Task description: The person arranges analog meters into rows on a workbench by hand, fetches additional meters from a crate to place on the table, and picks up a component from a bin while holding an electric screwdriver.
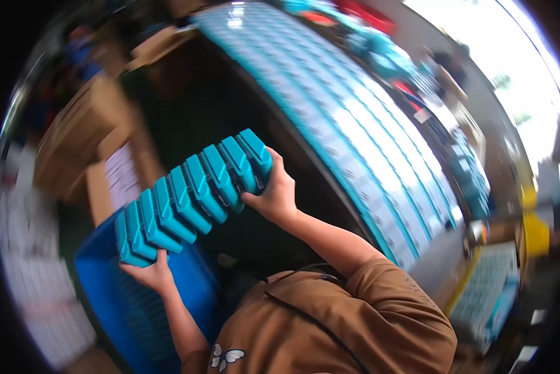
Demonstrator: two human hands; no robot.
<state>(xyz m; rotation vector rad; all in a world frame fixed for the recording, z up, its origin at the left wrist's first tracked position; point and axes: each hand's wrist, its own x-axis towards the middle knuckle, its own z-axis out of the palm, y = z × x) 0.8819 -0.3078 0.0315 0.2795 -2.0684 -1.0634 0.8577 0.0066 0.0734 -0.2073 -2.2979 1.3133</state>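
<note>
Left hand is partly closed around the lower-left end of a row of teal plastic cases, thumb against the near side. Right hand grips the opposite end, thumb set apart from the fingers. Cases are packed side by side and held raised before the body, the row slanting upward to the right. Its left end overlaps a blue bin in view; further teal items, blurred, show within the bin. To the right, a long desk carries lengthwise rows of glossy teal-edged pieces. Cardboard boxes stand at left.
</note>
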